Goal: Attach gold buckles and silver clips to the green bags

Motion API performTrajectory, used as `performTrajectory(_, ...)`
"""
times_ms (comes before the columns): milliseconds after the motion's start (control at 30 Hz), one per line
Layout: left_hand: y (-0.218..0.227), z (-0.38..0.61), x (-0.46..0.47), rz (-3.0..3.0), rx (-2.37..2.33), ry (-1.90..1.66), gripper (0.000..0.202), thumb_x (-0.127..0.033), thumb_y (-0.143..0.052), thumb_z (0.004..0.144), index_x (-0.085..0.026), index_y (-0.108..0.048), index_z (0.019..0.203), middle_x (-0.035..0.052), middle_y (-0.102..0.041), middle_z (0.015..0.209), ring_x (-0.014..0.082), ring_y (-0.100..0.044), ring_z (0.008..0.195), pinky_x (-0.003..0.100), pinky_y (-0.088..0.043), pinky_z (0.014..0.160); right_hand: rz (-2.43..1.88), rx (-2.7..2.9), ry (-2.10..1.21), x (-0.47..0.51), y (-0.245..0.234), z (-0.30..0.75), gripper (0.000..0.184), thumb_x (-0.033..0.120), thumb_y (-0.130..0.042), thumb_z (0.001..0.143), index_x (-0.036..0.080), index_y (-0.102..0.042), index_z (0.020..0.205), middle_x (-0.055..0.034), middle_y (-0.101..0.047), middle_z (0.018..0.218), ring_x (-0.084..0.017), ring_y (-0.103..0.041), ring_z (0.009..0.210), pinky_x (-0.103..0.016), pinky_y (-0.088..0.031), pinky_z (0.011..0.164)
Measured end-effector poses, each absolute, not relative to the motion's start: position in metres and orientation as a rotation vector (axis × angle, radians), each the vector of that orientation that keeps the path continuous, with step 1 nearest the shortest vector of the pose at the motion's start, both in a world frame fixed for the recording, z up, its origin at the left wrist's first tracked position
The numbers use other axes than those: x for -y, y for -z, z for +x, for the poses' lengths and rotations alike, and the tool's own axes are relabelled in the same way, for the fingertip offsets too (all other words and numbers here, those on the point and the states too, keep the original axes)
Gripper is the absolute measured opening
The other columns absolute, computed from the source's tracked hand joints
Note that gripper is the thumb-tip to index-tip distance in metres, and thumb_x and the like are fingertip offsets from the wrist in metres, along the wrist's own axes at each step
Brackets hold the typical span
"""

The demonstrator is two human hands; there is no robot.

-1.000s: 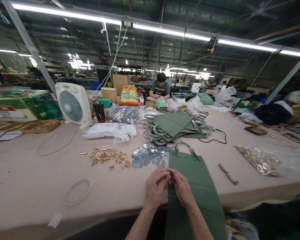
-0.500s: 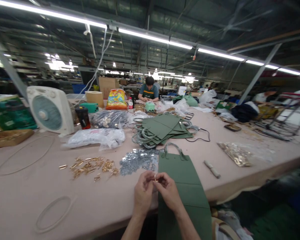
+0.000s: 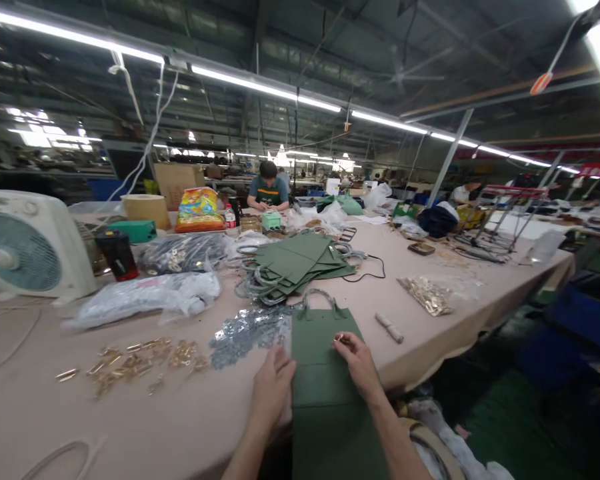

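Note:
A dark green bag panel with two cord handles lies over the table's front edge, its lower part hanging toward me. My right hand is above its upper half, thumb and fingertips pinching a small gold metal fitting, mostly hidden by the fingers. At the panel's left edge is my left hand, slightly blurred, fingers loosely extended with nothing visible in them. Just beyond it spreads a pile of flat silver metal plates. Farther left, loose gold fittings are scattered on the cloth.
Green panels with handles are stacked behind. A white fan, a dark cup and plastic-wrapped goods stand left. On the right lie a small roll and a bag of metal parts. A co-worker sits opposite.
My hands were together around the small gold fitting; now they are apart. The right carries it over the panel, while the left has shifted to the panel's edge. The view has turned right.

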State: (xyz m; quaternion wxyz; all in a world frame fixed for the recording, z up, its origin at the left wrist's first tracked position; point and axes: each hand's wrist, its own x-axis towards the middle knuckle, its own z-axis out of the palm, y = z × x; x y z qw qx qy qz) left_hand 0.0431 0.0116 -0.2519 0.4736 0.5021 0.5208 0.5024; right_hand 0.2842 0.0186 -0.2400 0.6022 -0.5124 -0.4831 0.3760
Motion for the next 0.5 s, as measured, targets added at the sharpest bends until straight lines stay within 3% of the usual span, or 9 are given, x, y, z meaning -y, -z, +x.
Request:
performTrajectory(133,0.245,0.062,-0.016,1.218,-1.295,-1.167,0.077,-0.038,-0.077,0.079,-0.010,-0.047,0.144,0.0253,-0.066,0.135,0.0342,-0.071,0.113,0.045,-0.053,0.102,-1.106,1.030,-0.960,-0.018,0.251,0.285,0.039,0.049,-0.084,0.077,0.020,-0.073,0.100,-0.0060,-0.075,0.096,-0.024,-0.072,0.092,-0.037,-0.056,0.091)
performTrajectory(300,0.239,0.080,0.002,1.240,-1.095,-1.312,0.068,-0.020,-0.073,0.079,-0.017,-0.052,0.144,0.0140,-0.065,0.141,0.0299,-0.061,0.130,0.041,-0.042,0.116,-1.085,0.960,-0.978,-0.012,0.262,0.292,0.039,0.047,-0.088,0.073,0.020,-0.075,0.099,-0.0065,-0.076,0.099,-0.025,-0.072,0.094,-0.038,-0.058,0.090)
performTrajectory(500,0.224,0.073,0.046,1.284,-1.018,-1.269,0.073,-0.021,-0.067,0.085,-0.019,-0.043,0.153,0.0112,-0.055,0.154,0.0284,-0.050,0.142,0.040,-0.035,0.123,-1.151,1.128,-0.891,-0.008,0.245,0.296,0.040,0.050,-0.085,0.075,0.020,-0.079,0.100,-0.0084,-0.077,0.096,-0.026,-0.071,0.091,-0.036,-0.058,0.084)
